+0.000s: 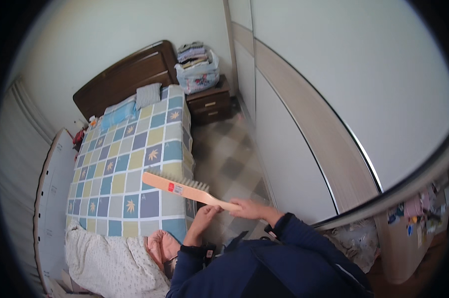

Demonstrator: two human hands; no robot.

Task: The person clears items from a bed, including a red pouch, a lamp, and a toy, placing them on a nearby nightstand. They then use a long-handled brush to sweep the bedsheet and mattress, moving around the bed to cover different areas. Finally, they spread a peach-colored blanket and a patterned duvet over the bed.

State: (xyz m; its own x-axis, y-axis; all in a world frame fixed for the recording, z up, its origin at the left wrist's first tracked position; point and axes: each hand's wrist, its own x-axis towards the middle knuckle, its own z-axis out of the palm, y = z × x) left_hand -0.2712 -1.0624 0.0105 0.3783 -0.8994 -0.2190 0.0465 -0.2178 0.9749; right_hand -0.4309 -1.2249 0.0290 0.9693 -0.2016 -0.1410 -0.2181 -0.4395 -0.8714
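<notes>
A long-handled wooden bed brush [189,192] is held out over the near right edge of the bed, its pale bristles turned toward the headboard. Red and white stickers are on its flat back. My right hand [249,209] grips the end of the handle. Thumb and fingertips of my left hand [205,220] are pinched together at the handle, just left of the right hand. Beneath the brush head spreads a checked bedsheet [137,160] with a leaf pattern, lying mostly flat on the bed.
A striped pillow [148,95] and a blue folded cloth [118,114] lie by the dark headboard [125,76]. A rumpled white quilt [109,260] and a pink cloth [161,244] cover the near end. Beyond stands a nightstand [209,106] with a bag of clothes [197,76]. A sliding wardrobe [295,141] borders the right.
</notes>
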